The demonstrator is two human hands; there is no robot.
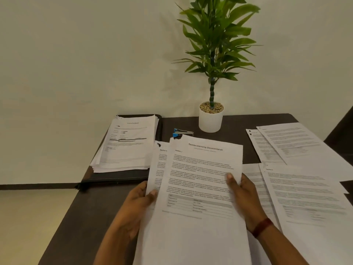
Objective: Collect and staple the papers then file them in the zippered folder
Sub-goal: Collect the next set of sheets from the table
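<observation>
I hold a set of printed papers (pixel 200 180) above the dark table (pixel 91 211), the top sheet headed as internship documentation. My left hand (pixel 139 199) grips the set's left edge, thumb on the front. My right hand (pixel 242 194) grips the right edge, thumb on the top sheet. A second sheet peeks out on the left behind the top one. A blue and silver stapler (pixel 181 132) lies on the table just beyond the papers. The black zippered folder (pixel 118 177) lies at the table's left, with a thick paper stack (pixel 128 144) on top of it.
More printed sheets lie spread on the right: two overlapping at the back right (pixel 290 144) and others at the near right (pixel 309 196). A white pot with a green plant (pixel 211 119) stands at the back against the wall. The table's left edge drops to the floor.
</observation>
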